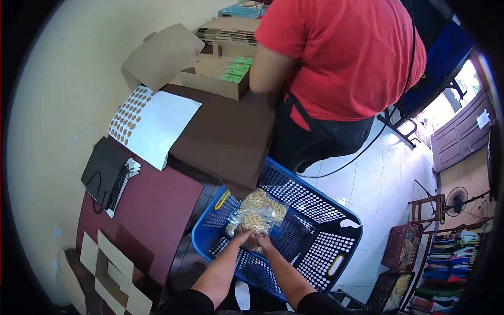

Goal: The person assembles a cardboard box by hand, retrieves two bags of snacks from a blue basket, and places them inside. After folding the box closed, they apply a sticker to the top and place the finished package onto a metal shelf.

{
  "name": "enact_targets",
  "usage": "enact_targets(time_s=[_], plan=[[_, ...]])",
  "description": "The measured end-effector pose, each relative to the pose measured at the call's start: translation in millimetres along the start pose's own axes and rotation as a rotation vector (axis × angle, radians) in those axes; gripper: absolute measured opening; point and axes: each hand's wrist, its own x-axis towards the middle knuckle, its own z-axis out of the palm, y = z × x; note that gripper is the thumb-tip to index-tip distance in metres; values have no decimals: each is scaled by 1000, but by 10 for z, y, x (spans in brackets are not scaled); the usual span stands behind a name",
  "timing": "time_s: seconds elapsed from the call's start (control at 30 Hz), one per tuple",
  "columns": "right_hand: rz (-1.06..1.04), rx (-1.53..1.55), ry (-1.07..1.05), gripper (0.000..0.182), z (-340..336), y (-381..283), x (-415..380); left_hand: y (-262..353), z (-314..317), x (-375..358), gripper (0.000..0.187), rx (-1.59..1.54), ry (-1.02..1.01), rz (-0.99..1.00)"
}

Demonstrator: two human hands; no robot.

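Note:
Inside a blue perforated plastic basket [302, 186] lie clear plastic bags of pale tan, peanut-like pieces [257, 202], grouped at its left end. My left hand [241, 236] is closed on the near edge of one bag. Beside it, my right hand [264, 241] grips the same bag, with its fingers partly hidden. Both arms reach down over the near rim of the basket.
A person in a red shirt [346, 58] stands beyond the basket, at a table with a brown cover [226, 136]. An open carton [210, 79] holds green packets. On the maroon table [152, 210] are a sticker sheet [168, 115] and black paper bags [105, 168]. Another open carton [113, 278] is at lower left.

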Motion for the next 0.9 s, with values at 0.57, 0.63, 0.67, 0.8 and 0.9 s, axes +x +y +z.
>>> enact_targets(time_s=[0.57, 0.63, 0.67, 0.8, 0.9], plan=[[-1130, -330, 276, 10, -181, -2115, -2945, 1473, -1482, -2210, 77, 228, -10, 815], [-1261, -343, 281, 22, 100, -2304, -3193, 1462, -1929, -2702, 64, 114, -206, 836], [-1264, -99, 259, 34, 326, -2506, -3471, 1494, -2127, -3040, 58, -134, -218, 818], [-1055, 301, -437, 55, 978, -2880, -3893, 1258, -2752, -3733, 48, -478, 8, 789], [-830, 77, -716, 47, 1532, -2916, -3959, 1009, -3077, -4083, 51, -854, 298, 725]])
